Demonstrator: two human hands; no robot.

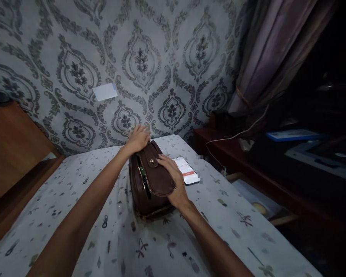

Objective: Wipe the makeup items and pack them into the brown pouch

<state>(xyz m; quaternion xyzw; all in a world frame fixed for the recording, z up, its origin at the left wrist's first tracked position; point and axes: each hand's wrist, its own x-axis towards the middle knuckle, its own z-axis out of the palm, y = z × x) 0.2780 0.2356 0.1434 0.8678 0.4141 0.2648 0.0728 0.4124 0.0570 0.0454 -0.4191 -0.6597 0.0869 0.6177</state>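
A dark brown leather bag (152,173) with a round metal stud lies on the patterned white sheet. Its zip on the left side is partly open, and something green shows inside. My left hand (138,138) is at the bag's far end, fingers apart and slightly blurred. Along the bag's right side rests my right hand (174,179), its fingers stretched over the top panel near the stud and its palm against the side. A phone (187,171) with a lit screen lies just right of the bag, beyond my right hand.
Behind the sheet (98,207) stands a patterned wall with a pale card (105,92) on it. Wooden furniture (14,150) borders the left. On the right are a white cable (236,134), a blue-edged object (294,135), a curtain and an open drawer (256,200).
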